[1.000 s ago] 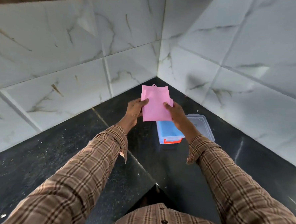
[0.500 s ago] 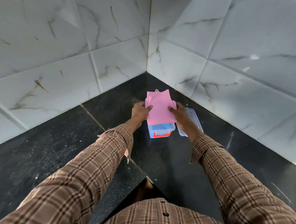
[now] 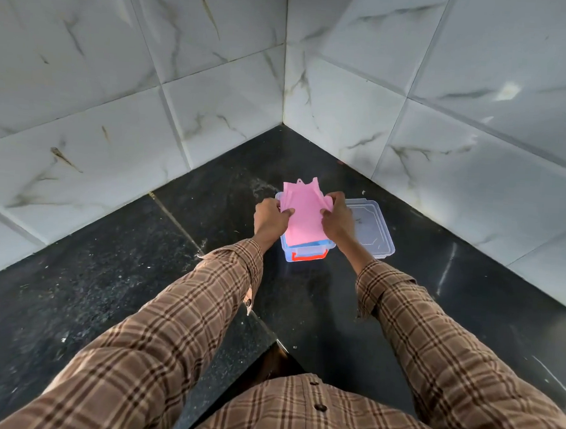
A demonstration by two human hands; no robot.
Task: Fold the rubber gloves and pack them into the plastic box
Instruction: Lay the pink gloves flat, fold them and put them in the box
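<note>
Two plaid sleeves (image 3: 203, 309) reach forward over the dark worktop (image 3: 105, 286). Left hand (image 3: 269, 218) and right hand (image 3: 337, 219) each hold a closed grip on one side of the folded pink rubber gloves (image 3: 303, 215), which sit over the open plastic box (image 3: 305, 253). Its clear lid (image 3: 370, 226) lies just beside it, toward the tiled wall corner (image 3: 284, 81).

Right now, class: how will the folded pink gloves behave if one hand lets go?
The pink gloves would probably droop: their edges ripple between the left hand and right hand. They look thin and light, and may spring unfolded.
</note>
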